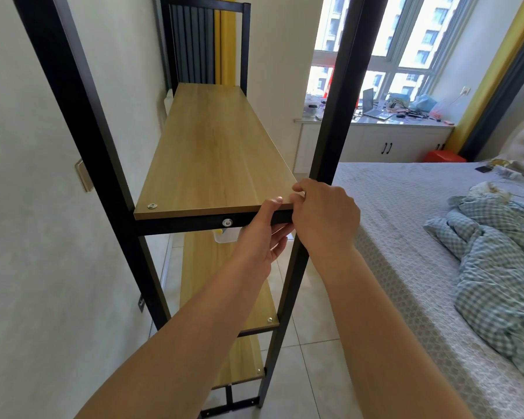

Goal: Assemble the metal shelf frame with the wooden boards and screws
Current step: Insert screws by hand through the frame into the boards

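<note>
The black metal shelf frame (pixel 103 164) stands upright against the left wall. A wooden board (pixel 212 152) lies on its upper crossbar (pixel 188 225), with a screw (pixel 152 205) in the near left corner and a bolt (pixel 227 222) in the bar. My left hand (pixel 262 237) grips the board's near edge and the crossbar, thumb on top, fingers underneath. My right hand (pixel 324 216) is curled over the near right corner by the right post (pixel 333 110), pinching something small that I cannot make out. Two lower boards (pixel 206 267) sit below.
A bed (pixel 406 237) with a checked blanket (pixel 496 273) fills the right side, close to the frame. A windowsill desk (pixel 406 119) with a laptop and clutter is at the back. A white container (pixel 226 235) sits under the upper board. Tiled floor (pixel 312 343) lies between frame and bed.
</note>
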